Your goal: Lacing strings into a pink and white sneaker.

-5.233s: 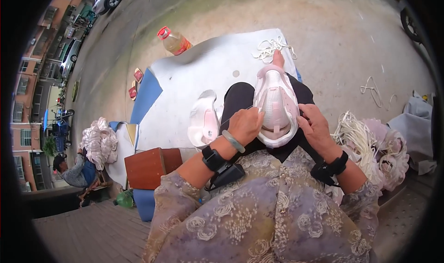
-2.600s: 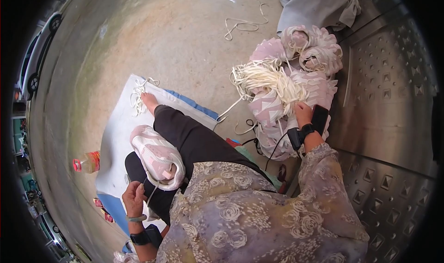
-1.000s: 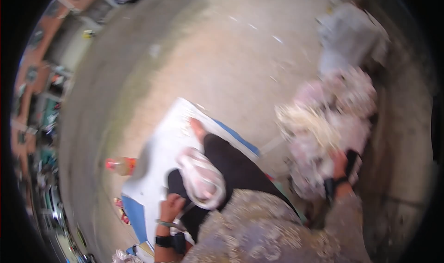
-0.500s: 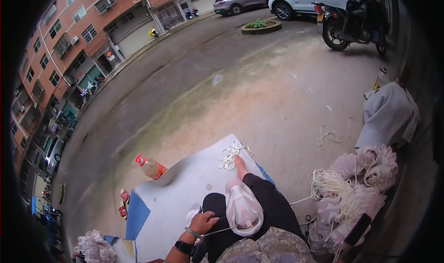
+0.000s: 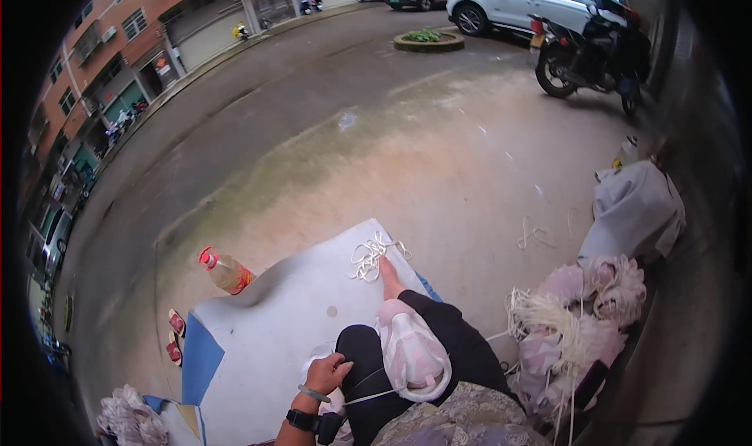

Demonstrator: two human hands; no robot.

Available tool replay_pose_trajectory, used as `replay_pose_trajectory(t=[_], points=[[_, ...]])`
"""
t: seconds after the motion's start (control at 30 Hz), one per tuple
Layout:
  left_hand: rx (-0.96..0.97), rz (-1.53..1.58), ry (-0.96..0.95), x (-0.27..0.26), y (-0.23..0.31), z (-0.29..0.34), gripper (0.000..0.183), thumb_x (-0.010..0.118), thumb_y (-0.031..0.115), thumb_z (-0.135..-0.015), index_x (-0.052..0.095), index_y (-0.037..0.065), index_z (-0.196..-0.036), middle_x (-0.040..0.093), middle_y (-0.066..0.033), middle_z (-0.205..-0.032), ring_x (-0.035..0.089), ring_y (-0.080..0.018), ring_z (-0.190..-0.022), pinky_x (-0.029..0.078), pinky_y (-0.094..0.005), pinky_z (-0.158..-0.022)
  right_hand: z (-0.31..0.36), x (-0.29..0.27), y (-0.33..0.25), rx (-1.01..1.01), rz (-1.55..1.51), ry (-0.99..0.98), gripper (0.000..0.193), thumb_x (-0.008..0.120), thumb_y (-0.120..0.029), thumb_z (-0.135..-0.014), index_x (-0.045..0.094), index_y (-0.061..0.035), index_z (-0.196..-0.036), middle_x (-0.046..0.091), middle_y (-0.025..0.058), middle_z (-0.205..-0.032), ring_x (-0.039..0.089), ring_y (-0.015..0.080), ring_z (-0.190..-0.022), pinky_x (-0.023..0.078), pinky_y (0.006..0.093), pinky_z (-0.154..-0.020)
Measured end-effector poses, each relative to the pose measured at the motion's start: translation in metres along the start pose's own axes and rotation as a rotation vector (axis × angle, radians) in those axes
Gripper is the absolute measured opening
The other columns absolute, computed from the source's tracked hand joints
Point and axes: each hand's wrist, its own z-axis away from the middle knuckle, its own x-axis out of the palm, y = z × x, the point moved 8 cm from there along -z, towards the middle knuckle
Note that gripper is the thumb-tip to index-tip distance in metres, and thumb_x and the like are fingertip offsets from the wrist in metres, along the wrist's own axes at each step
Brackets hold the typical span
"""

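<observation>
A pink and white shoe (image 5: pixel 411 350) rests on my lap, its toe pointing away from me. Beside it on the left is my left hand (image 5: pixel 327 372), fingers closed by my knee; whatever they pinch is too small to make out. A pale lace (image 5: pixel 368 397) runs from the shoe's side toward my left wrist. Another white lace (image 5: pixel 498 336) stretches from my right thigh to a heap at the right. Under my left hand a whitish shoe-like thing (image 5: pixel 317 357) is partly hidden. My right hand is out of sight.
White laces (image 5: pixel 374 256) lie by my bare foot on a pale sheet (image 5: pixel 274 344). Pink shoes (image 5: pixel 548 360) with a lace bundle (image 5: pixel 540 317) are heaped at right, near a grey cloth (image 5: pixel 630 207). A bottle (image 5: pixel 227 272) and red sandals (image 5: pixel 174 338) are at left.
The whole view has shifted, so the scene sits further left. My left hand has drawn back a little from the shoe, its fingers still closed. The shoe stays on my lap.
</observation>
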Motion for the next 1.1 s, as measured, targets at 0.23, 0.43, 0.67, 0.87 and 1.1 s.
replay_pose_trajectory(t=[0.23,0.43,0.67,0.87,1.1], points=[[0.006,0.104,0.019,0.003,0.019,-0.022,0.025,0.065,0.027,-0.079,0.063,0.005,-0.089,0.063,-0.012,-0.068,0.062,-0.0239,-0.061,0.049,-0.0325,-0.058,-0.023,0.003,-0.069,-0.089,0.056,-0.075,0.025,0.055,-0.021,-0.08,0.062,0.0009,-0.09,0.063,0.0107,-0.077,0.059,0.0199,-0.068,0.049,0.0345,-0.065],[0.191,0.581,-0.251,0.026,0.116,-0.04,0.024,0.062,0.015,-0.082,0.06,-0.001,-0.101,0.065,-0.008,-0.082,0.061,-0.014,-0.074,0.049,-0.0267,-0.069,-0.101,0.001,-0.215,-0.081,0.019,-0.259,0.022,0.058,-0.019,-0.078,0.062,0.0026,-0.082,0.061,0.0091,-0.068,0.058,0.0167,-0.06,0.047,0.0315,-0.058],[0.572,0.926,-0.638,0.062,0.246,-0.014,0.065,0.062,0.015,-0.083,0.027,0.002,-0.136,0.051,-0.011,-0.122,0.048,-0.0162,-0.113,0.032,-0.0302,-0.099,-0.098,0.078,-0.476,-0.366,-0.327,-0.887,0.018,0.058,-0.019,-0.086,0.061,-0.0015,-0.091,0.06,0.0044,-0.068,0.055,0.0086,-0.061,0.045,0.0251,-0.058],[0.199,1.043,-0.756,0.093,0.204,-0.008,0.032,0.053,0.009,-0.089,0.048,0.002,-0.119,0.058,-0.0005,-0.083,0.052,-0.0059,-0.07,0.043,-0.0226,-0.062,-0.133,0.086,-0.481,-0.542,-0.318,-0.774,0.014,0.058,-0.015,-0.083,0.061,-0.0015,-0.085,0.059,0.0079,-0.066,0.055,0.0105,-0.061,0.045,0.0267,-0.059],[0.27,0.533,-0.434,0.029,0.156,-0.002,0.017,0.056,0.015,-0.088,0.063,0.0,-0.088,0.053,0.0044,-0.069,0.044,-0.0021,-0.064,0.039,-0.0209,-0.057,-0.284,0.055,-0.351,-0.519,-0.063,-0.081,0.016,0.058,-0.019,-0.077,0.061,-0.0028,-0.078,0.061,0.0162,-0.069,0.06,0.0334,-0.066,0.047,0.0374,-0.06]])
